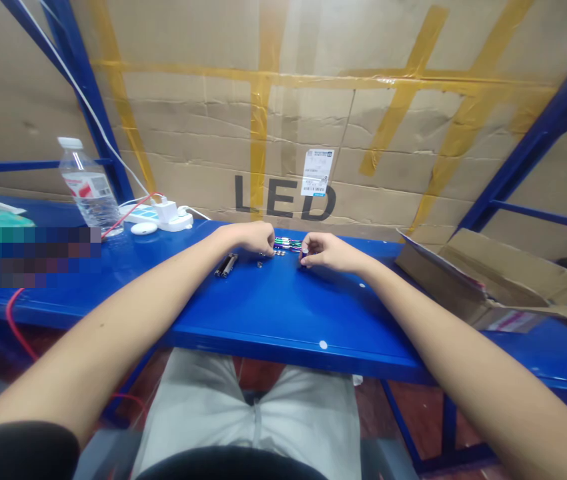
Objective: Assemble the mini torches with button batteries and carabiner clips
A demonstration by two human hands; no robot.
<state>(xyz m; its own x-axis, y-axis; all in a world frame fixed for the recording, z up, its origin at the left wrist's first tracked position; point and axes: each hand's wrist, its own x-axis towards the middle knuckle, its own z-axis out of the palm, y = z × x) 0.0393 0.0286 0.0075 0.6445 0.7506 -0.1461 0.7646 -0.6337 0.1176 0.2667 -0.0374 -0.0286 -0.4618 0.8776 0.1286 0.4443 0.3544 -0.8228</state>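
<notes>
So, nearest first: the front edge of the blue table (283,337) runs just past the person's lap. Further in, left of the middle, a pair of dark tubes (226,265) lies side by side, likely parked there to stay off the working spot. Loose silver bits (279,253) sit between the hands, toward the back edge, with one stray (260,265) a little nearer; probably spread so fingertips can get at them.

The right hand (333,253) has a small dark cylinder (304,257) pinched upright between thumb and fingers, sitting right at the tips, I'd guess so its end stays reachable. The left hand (256,238) is curled down just beside the silver bits; can't tell if it's gripping one.

Behind those, a row of shiny cylinders (288,244) lies near the back edge, between both hands. There's an open carton (488,293) toward the right end, and a power strip (176,219) plus water bottle (91,193) near the back left. Past the back edge: taped cardboard (203,147).
</notes>
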